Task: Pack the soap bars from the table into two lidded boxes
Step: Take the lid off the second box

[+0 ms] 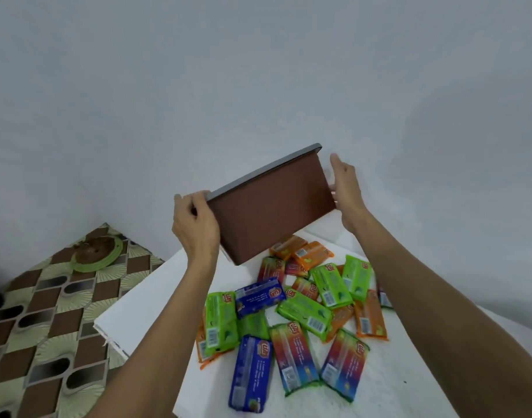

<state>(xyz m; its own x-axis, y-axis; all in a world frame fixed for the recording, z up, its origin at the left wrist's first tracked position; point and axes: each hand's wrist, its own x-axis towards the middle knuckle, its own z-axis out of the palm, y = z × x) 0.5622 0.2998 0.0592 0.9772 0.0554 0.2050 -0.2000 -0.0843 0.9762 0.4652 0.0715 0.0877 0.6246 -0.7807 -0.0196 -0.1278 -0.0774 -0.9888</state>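
Spreading across the lower right of the view, the white worktop (156,300) carries everything the task needs. Above its far side hangs the brown box (273,206), held in the air with its grey lid (258,173) on. Its long axis slants from lower left up to upper right. The soap bars (304,309) lie loose in an overlapping heap of green, blue, orange and rainbow wrappers, below the box and nearer the person. None is packed yet, and a second box is not in view.

The box runs between the two hands, one at each end, so neither is nearer; both must lower it beside the heap before the lid can come off, I judge. The left hand (195,227) grips the lower left end, its fingers (183,203) curled over the lid's corner. The right hand (346,191) lies against the upper right end, thumb (334,159) straight and clear of the lid. Its fingers pass behind the box, so I cannot tell whether they curl.
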